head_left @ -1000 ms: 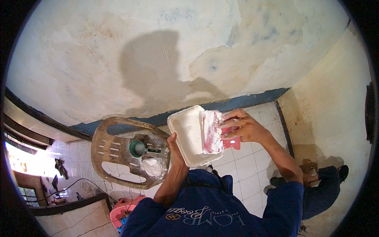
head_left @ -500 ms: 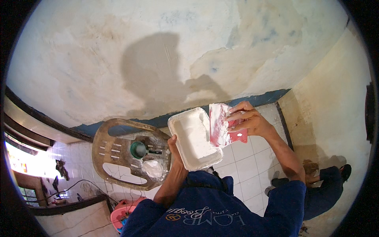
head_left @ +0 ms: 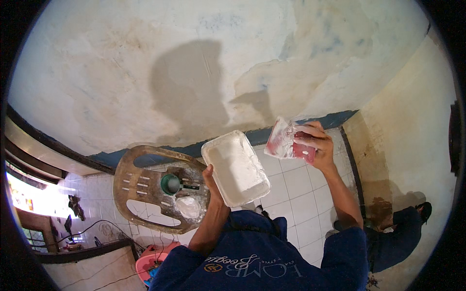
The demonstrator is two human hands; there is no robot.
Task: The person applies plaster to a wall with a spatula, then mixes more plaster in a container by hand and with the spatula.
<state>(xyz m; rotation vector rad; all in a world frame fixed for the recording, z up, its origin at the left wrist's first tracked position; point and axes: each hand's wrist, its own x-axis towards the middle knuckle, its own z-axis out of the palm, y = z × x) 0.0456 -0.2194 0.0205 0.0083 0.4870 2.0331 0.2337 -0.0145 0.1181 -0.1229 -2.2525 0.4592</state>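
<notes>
1. Patchy cream and off-white plastered wall (head_left: 111,63), one; stained, bearing a grey shadow (head_left: 187,77); dark blue painted band (head_left: 335,119) along its foot.
2. White square-tiled floor (head_left: 301,194), below the wall and under the hands.
3. Crouching person in dark clothing (head_left: 398,240), one; far right, well apart from the hands.
4. Slotted brown plastic chair (head_left: 153,183), one; left of the tray, smudged with white.
5. Shallow white rectangular tray (head_left: 218,139), one; held tilted in front of the body, near the middle of the view; white paste (head_left: 238,169) inside and along the right rim.
6. Pink plastic tub (head_left: 148,264), one; lower left, partly behind the sleeve, blue contents showing.
7. Flat red spreader (head_left: 286,141), one; blade coated with white paste; held up to the right of the tray, apart from it.
8. Bare right hand (head_left: 320,150); fingers slightly parted over the spreader's near face, gripping it; thumb hidden.
9. Bare left hand (head_left: 216,189); thumb on the tray's left rim, gripping it; other fingers hidden beneath.
10. Rounded white lump (head_left: 188,207), one; on the chair, wrapping uncertain.
11. Round green cup with handle (head_left: 170,184), one; on the chair, just beside the lump, whitish contents.
</notes>
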